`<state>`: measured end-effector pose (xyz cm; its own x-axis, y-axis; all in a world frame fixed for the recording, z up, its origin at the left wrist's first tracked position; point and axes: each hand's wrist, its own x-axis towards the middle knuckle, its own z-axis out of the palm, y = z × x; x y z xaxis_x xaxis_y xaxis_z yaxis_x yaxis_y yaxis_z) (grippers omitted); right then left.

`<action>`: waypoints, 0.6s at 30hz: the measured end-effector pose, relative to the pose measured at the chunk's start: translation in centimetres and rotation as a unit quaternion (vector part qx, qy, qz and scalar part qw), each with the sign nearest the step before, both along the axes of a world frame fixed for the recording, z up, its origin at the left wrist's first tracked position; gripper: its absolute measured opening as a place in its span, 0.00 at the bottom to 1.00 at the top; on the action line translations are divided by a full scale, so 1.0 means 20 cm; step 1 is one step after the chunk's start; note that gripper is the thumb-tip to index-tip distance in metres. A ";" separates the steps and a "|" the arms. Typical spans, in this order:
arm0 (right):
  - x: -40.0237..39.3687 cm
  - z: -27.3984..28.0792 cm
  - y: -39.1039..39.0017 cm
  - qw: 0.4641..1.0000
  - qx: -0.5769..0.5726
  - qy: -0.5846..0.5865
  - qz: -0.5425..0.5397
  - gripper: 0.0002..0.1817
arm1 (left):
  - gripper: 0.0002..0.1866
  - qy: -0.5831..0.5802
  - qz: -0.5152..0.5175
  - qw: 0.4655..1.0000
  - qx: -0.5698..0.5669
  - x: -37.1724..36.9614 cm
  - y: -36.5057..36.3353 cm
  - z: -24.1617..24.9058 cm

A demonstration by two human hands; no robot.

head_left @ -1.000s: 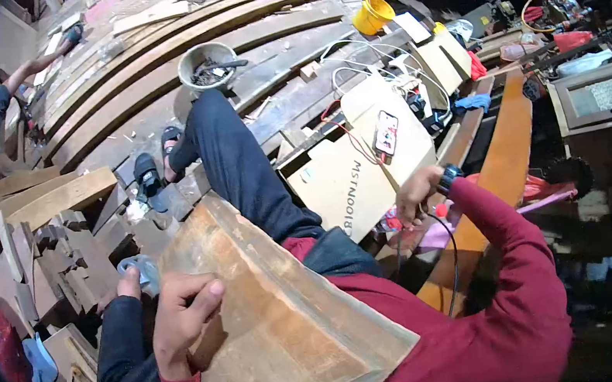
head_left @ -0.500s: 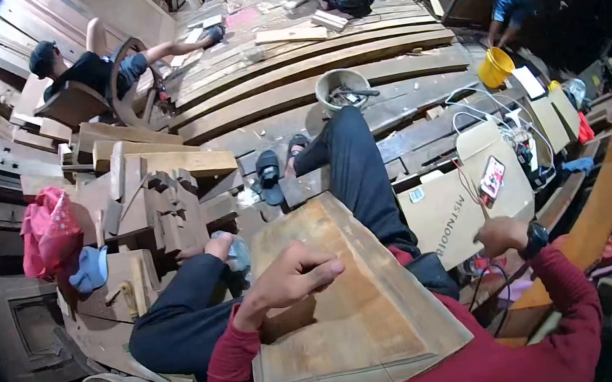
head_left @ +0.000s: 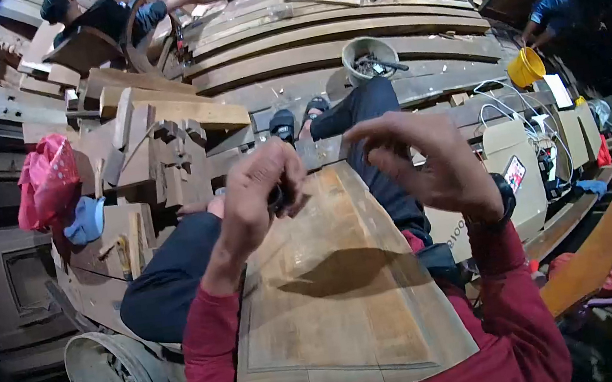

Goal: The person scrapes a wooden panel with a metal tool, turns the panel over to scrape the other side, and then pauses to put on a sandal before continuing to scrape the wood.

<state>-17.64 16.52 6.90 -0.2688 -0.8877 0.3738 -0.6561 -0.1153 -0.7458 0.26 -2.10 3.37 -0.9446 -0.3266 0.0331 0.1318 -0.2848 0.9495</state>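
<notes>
A wooden panel with a raised, lighter centre lies across my lap. Above its upper left part is my left hand, its fingers curled; something dark shows between them, too small to make out. My right hand hovers over the panel's upper right side, fingers curved and apart, with nothing visible in them. A dark watch is on the right wrist. Neither hand touches the panel, and a shadow falls across its middle.
A bucket of scraps stands ahead, and another bucket at lower left. Cardboard with a phone and cables lies right. Wood blocks and a pink cloth bag are left. One person touches a yellow bucket; others sit farther off.
My right hand has moved up and left from beside the cardboard to above the panel. My left hand has risen and turned, its fingers now pointing right. The view has shifted.
</notes>
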 end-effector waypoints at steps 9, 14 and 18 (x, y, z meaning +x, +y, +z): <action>0.00 -0.05 -0.06 0.996 0.040 -0.082 -0.019 0.11 | 0.23 -0.015 0.113 0.993 0.020 0.02 -0.12 -0.09; 0.00 -0.09 -0.18 0.997 0.073 -0.018 0.031 0.09 | 0.24 -0.039 0.112 0.993 0.022 0.01 -0.10 -0.14; 0.09 -0.17 -0.28 0.991 0.045 -0.048 0.119 0.11 | 0.24 -0.018 0.083 0.995 -0.047 0.01 -0.09 -0.18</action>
<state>-15.77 10.88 3.54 -0.0788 -0.9588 0.2731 -0.5449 -0.1879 -0.8172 0.52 -3.86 -0.33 -0.8786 -0.4760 0.0386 0.1361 -0.1721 0.9756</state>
